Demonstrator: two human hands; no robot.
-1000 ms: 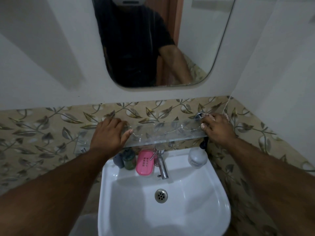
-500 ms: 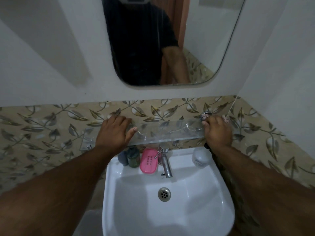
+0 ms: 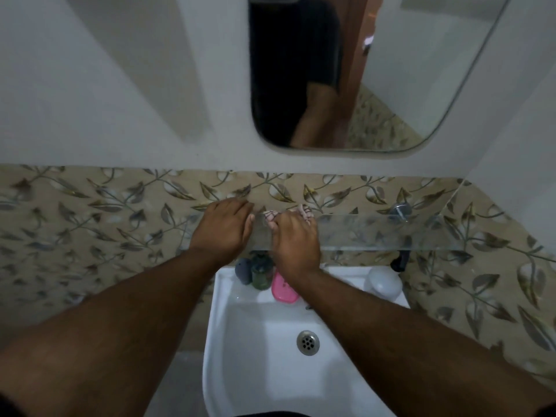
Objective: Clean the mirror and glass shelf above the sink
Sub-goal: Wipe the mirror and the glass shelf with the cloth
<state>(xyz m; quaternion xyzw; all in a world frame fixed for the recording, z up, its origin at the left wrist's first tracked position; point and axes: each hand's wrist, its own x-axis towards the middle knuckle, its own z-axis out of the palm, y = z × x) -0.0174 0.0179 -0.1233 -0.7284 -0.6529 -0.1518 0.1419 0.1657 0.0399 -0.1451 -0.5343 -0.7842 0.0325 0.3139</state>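
Note:
A clear glass shelf (image 3: 376, 233) runs along the leaf-patterned tile wall above the white sink (image 3: 270, 341). The mirror (image 3: 346, 70) hangs above it and reflects a person in a dark shirt. My left hand (image 3: 222, 230) lies flat, palm down, on the shelf's left part. Right beside it, my right hand (image 3: 296, 239) presses a pink patterned cloth (image 3: 272, 216) onto the glass; the cloth peeks out past my fingers.
On the sink's back rim stand two small dark bottles (image 3: 255, 270), a pink soap case (image 3: 282, 288) and a white round container (image 3: 383, 282). A chrome shelf bracket (image 3: 400, 210) sits at the right. The tap is hidden under my right wrist. A side wall closes in on the right.
My right hand has slid with the cloth from the shelf's right end by the bracket to its middle, next to my left hand. The view has shifted left and tilted down.

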